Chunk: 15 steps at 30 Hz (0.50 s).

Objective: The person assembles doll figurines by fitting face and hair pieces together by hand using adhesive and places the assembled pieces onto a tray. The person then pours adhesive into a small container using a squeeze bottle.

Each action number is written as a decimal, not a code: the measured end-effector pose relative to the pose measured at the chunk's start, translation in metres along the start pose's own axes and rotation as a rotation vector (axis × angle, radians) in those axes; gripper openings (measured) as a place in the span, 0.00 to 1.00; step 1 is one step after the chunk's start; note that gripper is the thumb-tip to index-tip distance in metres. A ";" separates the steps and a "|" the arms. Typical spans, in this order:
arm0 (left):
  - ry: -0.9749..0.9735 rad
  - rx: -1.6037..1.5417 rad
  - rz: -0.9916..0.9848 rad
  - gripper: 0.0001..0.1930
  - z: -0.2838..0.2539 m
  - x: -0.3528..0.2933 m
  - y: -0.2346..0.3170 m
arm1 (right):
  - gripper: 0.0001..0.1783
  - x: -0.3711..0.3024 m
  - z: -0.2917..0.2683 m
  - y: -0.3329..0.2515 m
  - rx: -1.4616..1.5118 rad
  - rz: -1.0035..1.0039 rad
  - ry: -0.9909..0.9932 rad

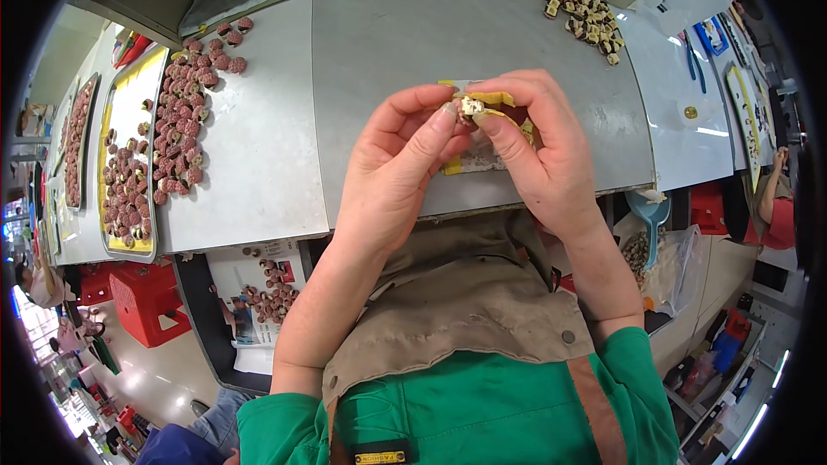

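My two hands meet above the middle of the grey table, fingertips pinched together. Between them is a small cream-and-black piece point(472, 107), with a bit of pink showing beside it. Thumb and fingers of my left hand point(405, 142) close on it from the left. My right hand point(538, 133) pinches it from the right, with yellow wrapping on its thumb and forefinger. What the fingers cover of the piece is hidden. Beneath my hands lies a pale pad with yellow tape point(472, 160), mostly covered by them.
Pink bumpy pieces point(181, 125) lie heaped at the left, beside a yellow-lined tray point(129, 241) of similar ones. Cream-and-black pieces point(590, 24) are piled at the far right. Below the table edge are a dark drawer point(202, 327) and a blue scoop point(650, 215).
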State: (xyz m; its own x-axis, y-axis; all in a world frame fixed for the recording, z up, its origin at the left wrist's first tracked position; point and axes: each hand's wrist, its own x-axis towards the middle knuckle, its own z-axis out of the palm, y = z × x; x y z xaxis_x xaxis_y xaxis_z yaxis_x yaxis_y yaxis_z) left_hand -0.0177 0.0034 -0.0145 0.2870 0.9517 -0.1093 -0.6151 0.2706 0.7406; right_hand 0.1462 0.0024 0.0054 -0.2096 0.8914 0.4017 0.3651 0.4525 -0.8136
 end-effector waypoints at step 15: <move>-0.037 0.203 0.202 0.12 0.010 -0.006 -0.015 | 0.14 -0.018 -0.003 0.007 -0.074 -0.126 0.108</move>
State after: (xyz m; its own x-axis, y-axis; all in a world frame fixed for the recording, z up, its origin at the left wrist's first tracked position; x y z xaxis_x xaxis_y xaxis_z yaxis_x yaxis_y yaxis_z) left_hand -0.0029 -0.0074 -0.0185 0.2024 0.9764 0.0758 -0.5044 0.0376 0.8626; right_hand 0.1556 -0.0099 -0.0062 -0.1610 0.8234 0.5442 0.4092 0.5574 -0.7224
